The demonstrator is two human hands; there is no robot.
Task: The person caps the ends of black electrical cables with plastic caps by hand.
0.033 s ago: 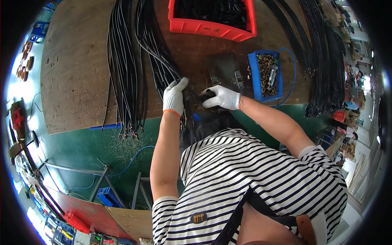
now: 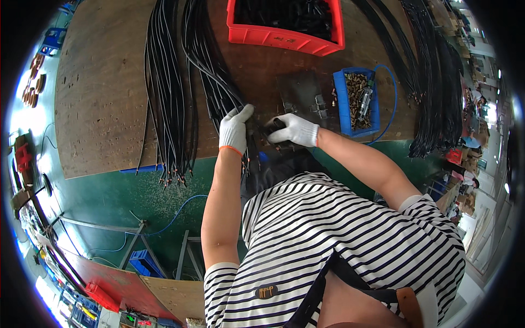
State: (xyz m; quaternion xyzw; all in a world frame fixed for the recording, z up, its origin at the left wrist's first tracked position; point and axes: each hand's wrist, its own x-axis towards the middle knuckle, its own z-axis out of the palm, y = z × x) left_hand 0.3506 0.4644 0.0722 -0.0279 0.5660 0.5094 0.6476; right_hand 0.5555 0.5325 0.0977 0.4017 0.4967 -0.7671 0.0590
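Observation:
My left hand (image 2: 234,129), in a white glove, is closed around black cables (image 2: 214,90) at the near edge of the wooden table. Their bundle runs away from me, and copper-coloured ends hang below the hand. To its right, my gloved right hand (image 2: 295,131) is closed on a black sleeve (image 2: 278,124), a short dark piece mostly hidden by the fingers. The two hands are a short way apart. A second bundle of black cables (image 2: 167,98) lies to the left, its bare ends hanging over the table edge.
A red bin (image 2: 284,39) of black parts stands at the far side. On the right, a blue tray (image 2: 344,109) holds brass fittings and a metal air tool with a blue hose (image 2: 395,90). A dark plate with metal clamps (image 2: 318,106) lies between. More cables (image 2: 437,93) hang far right.
My right hand has shifted very slightly left, toward my left hand. Otherwise the scene looks the same.

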